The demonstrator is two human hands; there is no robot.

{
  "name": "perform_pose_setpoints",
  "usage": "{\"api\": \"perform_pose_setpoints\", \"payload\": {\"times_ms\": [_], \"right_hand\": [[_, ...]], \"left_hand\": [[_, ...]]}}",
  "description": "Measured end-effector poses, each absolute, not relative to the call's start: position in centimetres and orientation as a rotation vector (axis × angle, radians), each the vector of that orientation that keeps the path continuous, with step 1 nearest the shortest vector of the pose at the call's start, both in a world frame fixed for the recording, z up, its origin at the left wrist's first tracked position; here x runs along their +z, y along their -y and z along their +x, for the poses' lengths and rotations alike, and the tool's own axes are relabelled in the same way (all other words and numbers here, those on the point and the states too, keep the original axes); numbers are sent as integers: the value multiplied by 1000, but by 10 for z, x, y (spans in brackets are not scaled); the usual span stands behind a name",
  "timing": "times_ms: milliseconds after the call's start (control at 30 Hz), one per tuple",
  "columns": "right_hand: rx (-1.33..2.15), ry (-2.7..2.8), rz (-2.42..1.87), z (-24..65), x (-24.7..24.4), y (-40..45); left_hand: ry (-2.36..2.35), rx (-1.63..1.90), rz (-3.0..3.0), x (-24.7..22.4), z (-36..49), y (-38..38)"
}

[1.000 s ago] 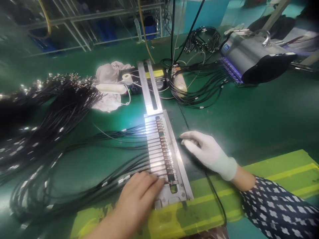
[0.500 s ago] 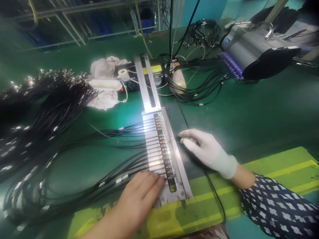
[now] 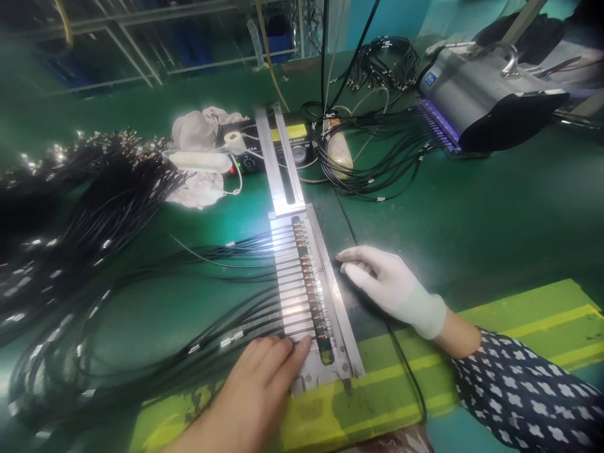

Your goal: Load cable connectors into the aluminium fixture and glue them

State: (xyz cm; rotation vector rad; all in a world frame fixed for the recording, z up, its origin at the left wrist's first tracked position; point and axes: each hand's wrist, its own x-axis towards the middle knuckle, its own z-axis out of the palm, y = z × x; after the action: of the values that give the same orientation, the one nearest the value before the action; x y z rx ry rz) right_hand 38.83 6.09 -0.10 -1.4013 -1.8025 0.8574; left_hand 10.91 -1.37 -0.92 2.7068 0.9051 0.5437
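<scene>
head view, black cables heaped at left, bare left hand laid over the near end of a slotted metal fixture, any grasp hidden, cable ends lined up along it, gloved right hand curled just beside, whether anything is pinched cannot be told

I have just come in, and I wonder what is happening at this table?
A person's bare left hand rests at the near end of a metal fixture, close to the nearest of the black cables. These cables lie side by side across the fixture, their ends over its long slot. The gloved right hand is curled beside the fixture; whether it holds anything is unclear.
</scene>
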Motion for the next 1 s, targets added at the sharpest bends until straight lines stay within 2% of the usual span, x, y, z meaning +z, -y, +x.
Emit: {"api": "perform_pose_setpoints", "payload": {"times_ms": [200, 333, 600, 800, 867, 1000], "right_hand": [[648, 1988, -1433, 380, 2, -55], [504, 2115, -1447, 360, 1, -41], [267, 2131, -1424, 343, -11, -37], [276, 2137, -1402, 346, -25, -55], [304, 2143, -1426, 350, -37, -64], [379, 2127, -1516, 359, -63, -86]], "left_hand": [[-819, 473, 2808, 13, 127, -3], [-828, 464, 2941, 4, 134, -3], [-846, 772, 3089, -19, 129, -10], [-1012, 1024, 3191, -39, 129, -25], [-1017, 966, 3275, -45, 129, -31], [-1130, 578, 3268, -55, 131, -35]]}}
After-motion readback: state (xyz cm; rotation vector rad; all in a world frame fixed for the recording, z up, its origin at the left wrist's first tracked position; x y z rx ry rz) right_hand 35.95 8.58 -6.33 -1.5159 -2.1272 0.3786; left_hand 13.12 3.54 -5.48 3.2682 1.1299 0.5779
